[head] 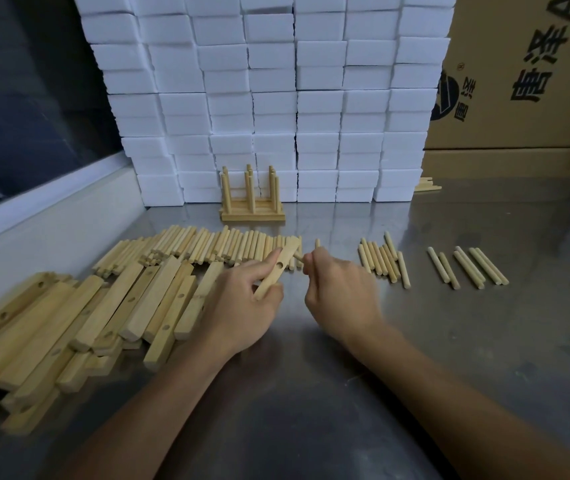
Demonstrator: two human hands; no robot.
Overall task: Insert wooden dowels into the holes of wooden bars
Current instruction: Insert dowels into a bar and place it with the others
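Left hand [242, 303]: my grip holds the pale flat wooden bar [276, 268]
Right hand [337, 289]: pinches a short round wooden dowel [317, 244], pointing twelve o'clock
Tip: I'd square dowel to hole; push straight

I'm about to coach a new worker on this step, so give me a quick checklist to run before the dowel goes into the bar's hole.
1. Left hand grips the flat pale wooden bar: ok.
2. Round hole in the bar faces up, unobstructed: ok.
3. Right hand pinches a short round wooden dowel: ok, though mostly hidden by fingers.
4. Dowel tip lined up with the hole: not ok, it sits off to the right.
5. Dowel fits the hole: cannot tell.
6. Bare steel tabletop below the hands: ok.
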